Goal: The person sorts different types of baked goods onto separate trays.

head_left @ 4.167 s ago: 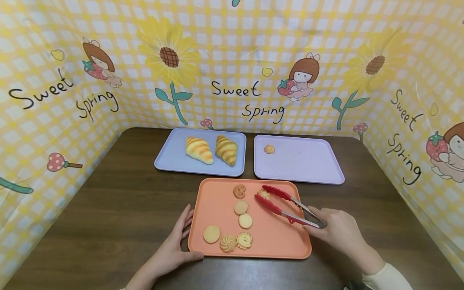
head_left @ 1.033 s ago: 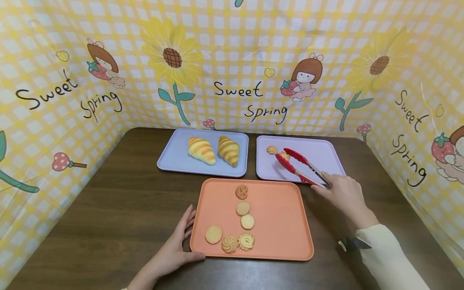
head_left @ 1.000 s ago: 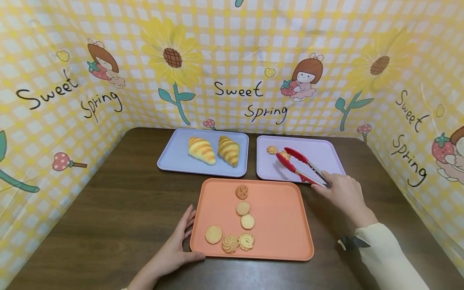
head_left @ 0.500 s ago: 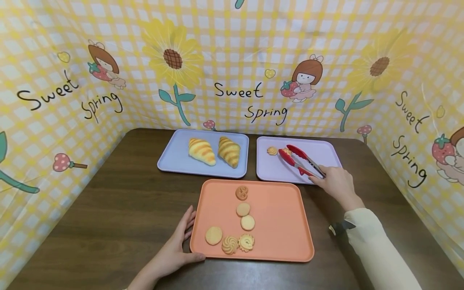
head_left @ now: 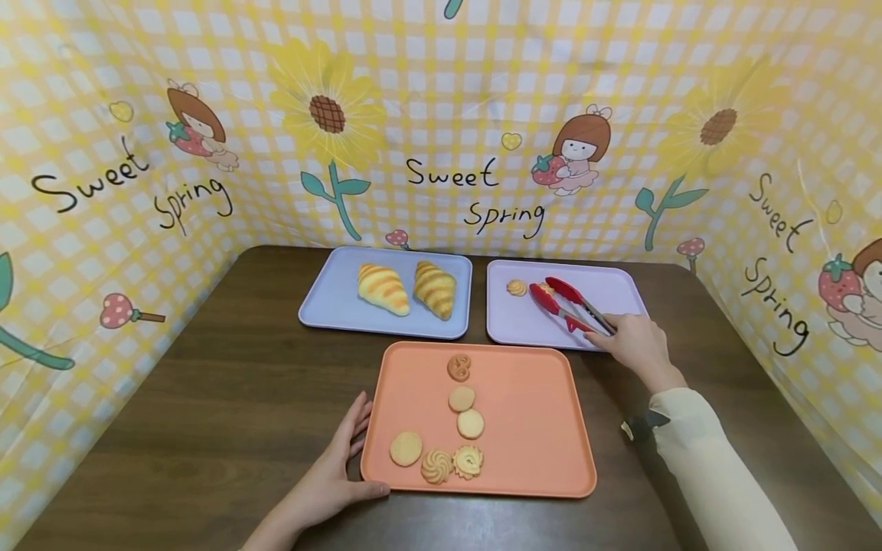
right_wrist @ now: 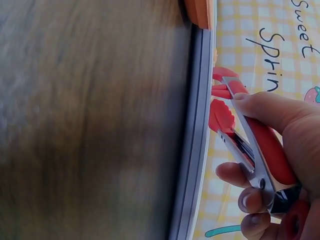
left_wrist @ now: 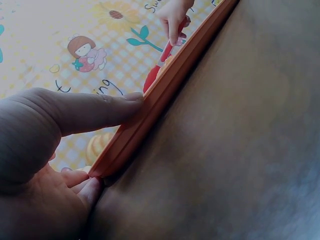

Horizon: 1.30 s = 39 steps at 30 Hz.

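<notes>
In the head view my right hand (head_left: pixel 637 344) grips metal tongs (head_left: pixel 565 315) with red tips, reaching over the lilac tray (head_left: pixel 510 333). The tong tips stand apart on either side of a small cookie (head_left: pixel 546 288), partly hidden by them. A swirled cookie (head_left: pixel 516 288) lies just left of it. The right wrist view shows thumb and fingers round the tongs' handle (right_wrist: pixel 267 145). My left hand (head_left: pixel 331 474) rests at the near left corner of the orange tray (head_left: pixel 537 436), its thumb straight along the front rim and its fingers along the left side.
On the orange tray lie a pretzel-shaped cookie (head_left: pixel 459 368), several round cookies (head_left: pixel 406 448), a swirled cookie (head_left: pixel 437 466) and a jagged-edged one (head_left: pixel 468 461). Two croissants (head_left: pixel 383 289) lie on the blue tray (head_left: pixel 324 306) at back left. A patterned cloth (head_left: pixel 441 99) surrounds the dark table (head_left: pixel 227 383).
The tongs have carried a cookie from the orange tray to the lilac tray. Over the last second my right hand has shifted slightly forward and the tong tips slightly right. The left hand stays put.
</notes>
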Motion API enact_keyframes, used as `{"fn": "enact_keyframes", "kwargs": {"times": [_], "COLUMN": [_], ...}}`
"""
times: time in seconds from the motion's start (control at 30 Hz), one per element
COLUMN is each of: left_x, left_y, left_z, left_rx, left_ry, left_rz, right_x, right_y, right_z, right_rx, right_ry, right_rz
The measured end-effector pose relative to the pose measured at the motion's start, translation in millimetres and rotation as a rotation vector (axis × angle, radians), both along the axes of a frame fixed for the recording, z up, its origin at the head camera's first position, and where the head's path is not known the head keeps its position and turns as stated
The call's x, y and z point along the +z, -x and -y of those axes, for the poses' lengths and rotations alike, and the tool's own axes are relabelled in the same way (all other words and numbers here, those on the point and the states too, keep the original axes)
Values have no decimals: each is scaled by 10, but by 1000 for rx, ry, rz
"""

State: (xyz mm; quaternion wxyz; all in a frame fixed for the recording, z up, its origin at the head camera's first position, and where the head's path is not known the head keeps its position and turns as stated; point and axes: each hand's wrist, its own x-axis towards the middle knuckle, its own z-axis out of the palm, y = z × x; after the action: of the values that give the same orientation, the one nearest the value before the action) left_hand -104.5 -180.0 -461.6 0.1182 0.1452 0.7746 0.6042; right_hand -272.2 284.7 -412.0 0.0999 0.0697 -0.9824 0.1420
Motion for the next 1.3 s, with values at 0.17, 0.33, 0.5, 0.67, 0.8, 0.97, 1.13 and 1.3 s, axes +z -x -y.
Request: {"fn": "enact_keyframes", "kwargs": {"times": [0.17,0.33,0.5,0.67,0.8,0.97,1.13,1.3], "left_x": [-3,-8,-13,-21,-26,-34,-43,-38], "left_y": [-6,-7,-2,-13,-23,-21,-14,-10], "left_z": [-3,0,-2,-4,-1,-1,6,9], "left_rx": [4,5,-3,-6,-4,-6,-7,-7], "left_ry": [6,6,3,-3,-10,-17,-16,-17], "left_rz": [28,39,36,-21,-74,-85,-91,-85], "right_x": [-27,-38,-26,-3,25,85,131,162], "right_y": [31,22,-36,-113,-162,-251,-377,-527], "right_z": [-24,-38,-63,-97,-99,-52,23,107], "right_rx": [-16,-20,-19,-35,-40,-37,2,59], "right_ry": [18,31,36,25,20,18,35,29], "right_rz": [47,68,42,36,47,57,-4,-48]}}
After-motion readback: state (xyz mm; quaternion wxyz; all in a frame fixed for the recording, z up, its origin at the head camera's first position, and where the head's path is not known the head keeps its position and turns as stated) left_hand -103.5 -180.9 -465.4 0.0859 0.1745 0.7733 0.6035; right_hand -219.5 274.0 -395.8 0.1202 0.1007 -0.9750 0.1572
